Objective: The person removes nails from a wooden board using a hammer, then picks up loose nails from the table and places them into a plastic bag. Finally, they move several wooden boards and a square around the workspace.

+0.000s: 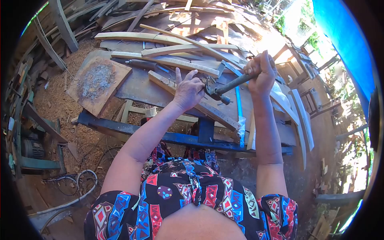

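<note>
My right hand [262, 72] grips the handle of a claw hammer [224, 89], whose dark head rests against a long wooden strip [160, 79] lying across the workbench [140, 86]. Pressed flat on that strip just left of the hammer head is my left hand [188, 89], its fingers spread. Whether a nail sits under the claw is hidden by the hammer head.
Curved wooden slats [168, 50] lie stacked at the bench's far side. A square board [98, 82] covered in grey debris sits at its left end. The blue metal frame [128, 129] runs under the bench. Sawdust, scrap planks, a motor [32, 149] and cables [80, 188] surround it.
</note>
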`<state>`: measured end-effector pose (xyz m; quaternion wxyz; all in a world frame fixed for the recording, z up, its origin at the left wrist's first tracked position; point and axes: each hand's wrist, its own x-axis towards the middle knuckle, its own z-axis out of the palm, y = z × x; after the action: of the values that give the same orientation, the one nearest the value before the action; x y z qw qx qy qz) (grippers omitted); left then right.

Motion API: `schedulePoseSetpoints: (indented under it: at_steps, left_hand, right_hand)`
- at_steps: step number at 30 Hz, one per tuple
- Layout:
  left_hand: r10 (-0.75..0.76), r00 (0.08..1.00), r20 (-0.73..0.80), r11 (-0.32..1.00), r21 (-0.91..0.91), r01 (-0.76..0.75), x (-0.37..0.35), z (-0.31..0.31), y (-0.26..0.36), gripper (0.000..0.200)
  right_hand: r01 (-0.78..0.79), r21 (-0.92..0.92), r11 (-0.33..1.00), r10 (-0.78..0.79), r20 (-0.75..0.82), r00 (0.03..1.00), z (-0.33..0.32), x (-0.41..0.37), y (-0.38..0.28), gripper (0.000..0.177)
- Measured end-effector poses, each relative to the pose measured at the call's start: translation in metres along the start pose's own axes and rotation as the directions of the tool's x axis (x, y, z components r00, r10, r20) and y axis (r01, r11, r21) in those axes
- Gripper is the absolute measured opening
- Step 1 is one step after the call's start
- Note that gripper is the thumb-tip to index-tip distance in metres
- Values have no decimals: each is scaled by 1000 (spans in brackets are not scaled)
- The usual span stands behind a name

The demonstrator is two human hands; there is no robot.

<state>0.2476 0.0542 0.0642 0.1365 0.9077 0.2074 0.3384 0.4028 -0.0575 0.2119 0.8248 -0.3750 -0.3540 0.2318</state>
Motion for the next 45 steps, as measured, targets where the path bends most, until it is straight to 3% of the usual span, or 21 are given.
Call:
schedulePoseSetpoints:
  at_steps: [2,6,8,9,11,15,17,19,20,21,22,24,25,27,33,35,37,39,45]
  left_hand:
    - [98,995,17,995,12,-98,2,-6,3,10]
    - [139,989,43,990,14,-140,12,-14,7,10]
    - [26,987,160,985,166,-53,23,-18,10,11]
    - [29,985,167,984,169,-58,27,-14,10,11]
    - [28,940,340,935,324,-145,34,0,12,16]
    - [-63,878,475,947,306,-97,40,15,13,26]
    - [-20,974,226,963,268,-42,38,21,-1,33]
    - [-11,985,169,959,282,-38,41,2,-14,41]
    - [-12,1000,20,965,261,6,41,-11,-23,39]
    - [-16,991,-132,971,236,48,41,-23,-35,36]
    - [-20,991,-136,968,245,53,37,-32,-53,36]
    - [-154,919,-363,981,55,186,23,-42,-92,30]
    - [-161,913,-376,978,65,200,13,-43,-108,30]
    - [-439,835,-332,894,-249,371,-7,-37,-135,26]
    - [-425,855,-296,896,-272,351,-42,-21,-153,34]
    - [-363,899,-246,930,-150,335,-45,-21,-151,40]
    - [-419,886,-200,908,-60,416,-45,-27,-140,40]
    - [-369,895,-249,927,-32,374,-48,-26,-139,33]
    - [-366,889,-275,930,-89,356,-48,-29,-136,22]
  right_hand:
    - [-7,11,1000,8,-7,1000,-4,-5,-1,27]
    - [6,-67,998,-7,-18,1000,-12,-13,-3,26]
    - [28,-103,994,-31,-29,999,-17,-16,-6,26]
    - [51,-141,989,-56,-33,998,-19,-17,-9,25]
    - [72,-180,981,-81,-44,996,-26,-20,-17,25]
    - [96,-119,988,-104,-64,992,-37,-23,-38,23]
    - [126,-100,987,-132,-62,989,-40,-26,-48,22]
    - [116,-113,987,-127,-91,988,-40,-29,-54,21]
    - [112,-131,985,-123,-80,989,-39,-29,-56,21]
    - [109,-145,983,-119,-65,991,-38,-29,-57,21]
    - [107,-137,985,-116,-59,991,-36,-28,-56,21]
    - [82,-180,980,-91,-44,995,-26,-24,-51,21]
    - [80,-169,982,-85,-26,996,-19,-21,-46,21]
    - [85,-220,972,-78,37,996,-5,-16,-37,20]
    - [-54,-286,957,88,107,990,56,0,-1,26]
    - [-69,-333,940,126,152,980,78,3,13,27]
    - [-74,-365,928,153,192,969,101,5,27,29]
    - [-118,-459,881,232,200,952,119,11,43,28]
    - [-88,-576,812,263,227,938,146,27,94,33]
